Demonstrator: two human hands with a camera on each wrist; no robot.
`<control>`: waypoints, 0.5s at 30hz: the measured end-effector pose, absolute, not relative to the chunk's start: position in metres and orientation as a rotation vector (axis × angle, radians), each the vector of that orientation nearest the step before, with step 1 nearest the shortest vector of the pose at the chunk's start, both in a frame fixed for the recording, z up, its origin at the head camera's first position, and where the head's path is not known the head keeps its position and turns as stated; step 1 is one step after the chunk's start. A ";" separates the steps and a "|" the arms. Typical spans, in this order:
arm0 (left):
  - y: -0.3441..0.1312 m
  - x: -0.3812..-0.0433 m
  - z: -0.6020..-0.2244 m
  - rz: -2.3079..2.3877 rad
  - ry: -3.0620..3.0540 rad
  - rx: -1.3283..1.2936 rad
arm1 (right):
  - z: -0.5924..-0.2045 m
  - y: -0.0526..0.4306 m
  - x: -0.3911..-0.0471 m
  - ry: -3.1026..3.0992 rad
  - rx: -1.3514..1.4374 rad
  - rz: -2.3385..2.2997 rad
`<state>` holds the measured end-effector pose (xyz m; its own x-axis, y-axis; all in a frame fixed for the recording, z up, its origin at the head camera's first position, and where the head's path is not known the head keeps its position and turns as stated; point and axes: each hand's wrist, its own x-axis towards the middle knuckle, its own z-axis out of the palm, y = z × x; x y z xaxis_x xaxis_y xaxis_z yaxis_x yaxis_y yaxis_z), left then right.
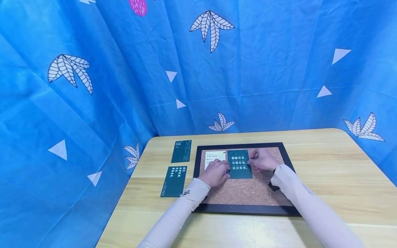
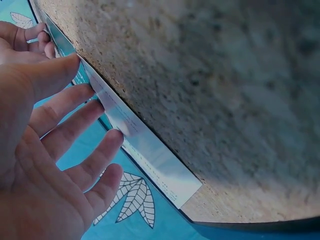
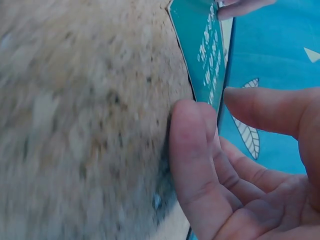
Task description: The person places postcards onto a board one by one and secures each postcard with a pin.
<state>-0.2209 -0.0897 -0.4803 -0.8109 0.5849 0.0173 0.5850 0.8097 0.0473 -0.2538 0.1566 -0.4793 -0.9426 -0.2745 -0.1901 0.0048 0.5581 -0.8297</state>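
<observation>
A dark green card (image 1: 240,170) with white writing lies on a cork board (image 1: 235,194). To its left is a white card (image 1: 210,155) with dark print, partly covered by my left hand (image 1: 215,172). In the left wrist view the fingers (image 2: 114,140) are spread and loosely bent, their tips at the white card's edge, with the thumb near where the two cards meet. My right hand (image 1: 263,160) is at the green card's right edge. The right wrist view shows its thumb and forefinger apart beside the card's end, the other fingers bent behind.
The board has a black frame (image 1: 245,208) and lies on a light wooden table (image 1: 335,165). Two more green cards lie left of it, one farther back (image 1: 180,155) and one nearer (image 1: 170,184). A blue patterned curtain (image 1: 266,69) hangs behind and along the left side.
</observation>
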 end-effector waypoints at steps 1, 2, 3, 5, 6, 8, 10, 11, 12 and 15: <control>-0.090 -0.221 -0.480 -0.080 -2.988 -0.965 | -0.478 0.159 -0.253 2.503 -0.225 -1.327; -0.090 -0.221 -0.480 -0.079 -2.989 -0.964 | -0.476 0.162 -0.252 2.503 -0.231 -1.323; -0.090 -0.221 -0.480 -0.084 -2.989 -0.962 | -0.474 0.164 -0.250 2.511 -0.240 -1.315; -0.090 -0.221 -0.480 -0.088 -2.990 -0.959 | -0.469 0.170 -0.247 2.535 -0.258 -1.296; -0.090 -0.221 -0.480 -0.090 -2.992 -0.957 | -0.467 0.174 -0.246 2.547 -0.270 -1.284; -0.090 -0.221 -0.480 -0.093 -2.995 -0.954 | -0.464 0.180 -0.244 2.575 -0.283 -1.268; -0.090 -0.222 -0.480 -0.096 -3.001 -0.953 | -0.461 0.187 -0.241 2.609 -0.293 -1.241; -0.090 -0.222 -0.480 -0.098 -3.005 -0.952 | -0.460 0.190 -0.240 2.624 -0.294 -1.230; -0.090 -0.222 -0.480 -0.104 -3.007 -0.952 | -0.459 0.193 -0.239 2.637 -0.297 -1.221; -0.091 -0.222 -0.480 -0.126 -3.024 -0.945 | -0.458 0.202 -0.235 2.652 -0.312 -1.219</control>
